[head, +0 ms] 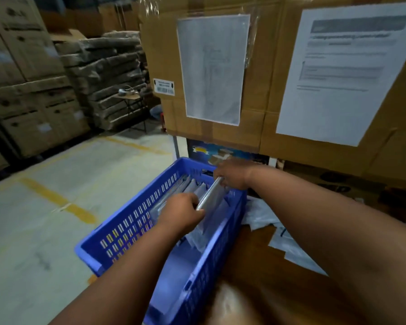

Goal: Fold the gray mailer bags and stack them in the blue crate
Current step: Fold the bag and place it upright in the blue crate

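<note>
Warehouse cartons behind, both hands — left hand [182, 211], right hand [232, 174] — clamp a folded gray mailer bag [210, 193] by its ends, apparently slotting it upright among those below in the blue crate [136, 207].

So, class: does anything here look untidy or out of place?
Yes. Loose bags lie crumpled on the surface right of the crate, unfolded and overlapping. Inside the crate, the stacked bags lean unevenly. Both hands, left and right, grip a folded bag over them.
</note>
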`<action>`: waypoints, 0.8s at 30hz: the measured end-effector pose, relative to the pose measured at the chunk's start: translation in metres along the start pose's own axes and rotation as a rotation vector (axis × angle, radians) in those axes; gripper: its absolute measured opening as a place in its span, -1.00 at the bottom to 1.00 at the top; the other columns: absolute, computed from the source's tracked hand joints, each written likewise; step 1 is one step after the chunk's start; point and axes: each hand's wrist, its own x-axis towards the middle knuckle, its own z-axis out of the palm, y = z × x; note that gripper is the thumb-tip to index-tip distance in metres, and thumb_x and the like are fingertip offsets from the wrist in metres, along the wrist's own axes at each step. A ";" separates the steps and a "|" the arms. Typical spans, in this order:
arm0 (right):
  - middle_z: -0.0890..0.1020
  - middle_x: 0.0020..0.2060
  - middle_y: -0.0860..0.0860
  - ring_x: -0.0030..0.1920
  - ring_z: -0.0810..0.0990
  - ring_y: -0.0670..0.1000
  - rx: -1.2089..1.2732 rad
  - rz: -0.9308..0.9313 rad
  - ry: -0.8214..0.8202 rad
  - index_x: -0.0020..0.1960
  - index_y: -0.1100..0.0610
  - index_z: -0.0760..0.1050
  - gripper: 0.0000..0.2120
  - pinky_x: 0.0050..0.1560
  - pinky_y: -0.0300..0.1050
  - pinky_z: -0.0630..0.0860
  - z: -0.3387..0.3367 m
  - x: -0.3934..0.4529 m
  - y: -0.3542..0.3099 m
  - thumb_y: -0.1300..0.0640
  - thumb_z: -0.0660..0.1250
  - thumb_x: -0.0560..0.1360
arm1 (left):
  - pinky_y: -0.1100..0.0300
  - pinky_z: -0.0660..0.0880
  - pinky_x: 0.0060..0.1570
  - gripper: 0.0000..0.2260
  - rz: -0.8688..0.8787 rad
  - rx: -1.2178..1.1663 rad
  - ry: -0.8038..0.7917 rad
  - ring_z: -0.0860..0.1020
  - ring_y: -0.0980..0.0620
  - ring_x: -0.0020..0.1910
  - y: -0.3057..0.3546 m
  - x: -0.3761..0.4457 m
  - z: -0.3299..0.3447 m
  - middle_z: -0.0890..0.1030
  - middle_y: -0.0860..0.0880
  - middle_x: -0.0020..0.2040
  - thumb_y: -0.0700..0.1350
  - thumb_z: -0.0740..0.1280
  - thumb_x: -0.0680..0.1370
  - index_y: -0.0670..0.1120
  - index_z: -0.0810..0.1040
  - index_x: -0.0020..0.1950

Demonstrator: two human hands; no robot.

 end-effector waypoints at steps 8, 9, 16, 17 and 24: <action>0.64 0.27 0.12 0.03 0.65 0.18 -0.296 0.013 -0.335 0.33 0.05 0.63 -0.70 0.13 0.12 0.65 0.058 0.077 -0.025 0.13 0.38 0.61 | 0.04 0.52 -0.14 -0.61 0.016 0.152 -0.275 0.67 -0.24 0.00 -0.035 0.028 0.081 0.68 -0.18 -0.02 0.17 0.47 0.45 -0.15 0.67 0.02; 0.66 0.26 0.12 -0.05 0.63 0.14 -0.363 0.000 -0.367 0.31 0.09 0.63 -0.73 0.09 0.08 0.65 0.062 0.081 -0.027 0.15 0.34 0.63 | 0.03 0.55 -0.09 -0.59 0.024 0.162 -0.293 0.67 -0.24 0.04 -0.034 0.033 0.087 0.68 -0.19 0.02 0.18 0.48 0.46 -0.15 0.68 0.06; 0.64 0.28 0.15 0.22 0.66 0.23 -0.529 -0.055 -0.446 0.36 0.21 0.59 -0.70 -0.03 0.08 0.52 0.085 0.102 -0.023 0.29 0.28 0.66 | 0.08 0.49 -0.10 -0.69 -0.070 0.191 -0.339 0.68 -0.18 0.14 -0.029 0.062 0.104 0.67 -0.13 0.15 0.01 0.48 0.49 -0.10 0.67 0.18; 0.65 0.24 0.15 0.19 0.67 0.22 -0.525 -0.051 -0.446 0.33 0.21 0.60 -0.72 -0.04 0.07 0.53 0.085 0.104 -0.024 0.29 0.31 0.64 | 0.08 0.50 -0.11 -0.71 -0.081 0.204 -0.346 0.69 -0.18 0.13 -0.030 0.064 0.104 0.67 -0.12 0.14 -0.01 0.48 0.48 -0.10 0.68 0.16; 0.65 0.13 0.06 0.06 0.66 0.20 -0.352 -0.066 -0.298 0.23 0.08 0.63 -0.72 -0.12 0.01 0.50 0.090 0.122 -0.009 0.22 0.48 0.53 | 0.04 0.58 -0.02 -0.78 -0.094 0.296 -0.263 0.67 -0.17 0.15 -0.044 0.076 0.094 0.67 -0.12 0.15 -0.14 0.42 0.51 -0.10 0.67 0.15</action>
